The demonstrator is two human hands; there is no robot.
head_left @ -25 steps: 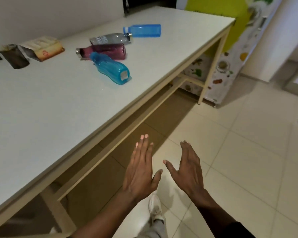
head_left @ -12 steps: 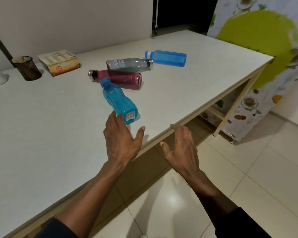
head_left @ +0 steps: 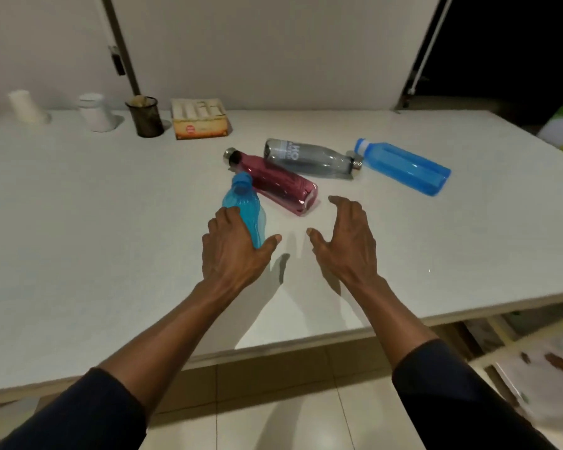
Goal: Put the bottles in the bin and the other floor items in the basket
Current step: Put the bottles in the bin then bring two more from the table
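**Left hand on the teal bottle, right hand open beside it**

Four bottles lie on their sides on the white table (head_left: 78, 222). The left hand (head_left: 233, 251) rests over the lower end of the teal bottle (head_left: 242, 206), fingers draped across it and thumb out to the right — not clearly closed around it. The right hand (head_left: 345, 241) hovers spread above bare tabletop, near the base of the maroon bottle (head_left: 278, 185), touching nothing. The teal bottle's cap sits against the maroon one. Behind lies a grey bottle (head_left: 309, 157), its cap close to the cap of a blue bottle (head_left: 403, 165). Along the wall stand two white cups (head_left: 96, 112), a dark holder (head_left: 145, 116) and a small carton (head_left: 200, 123).
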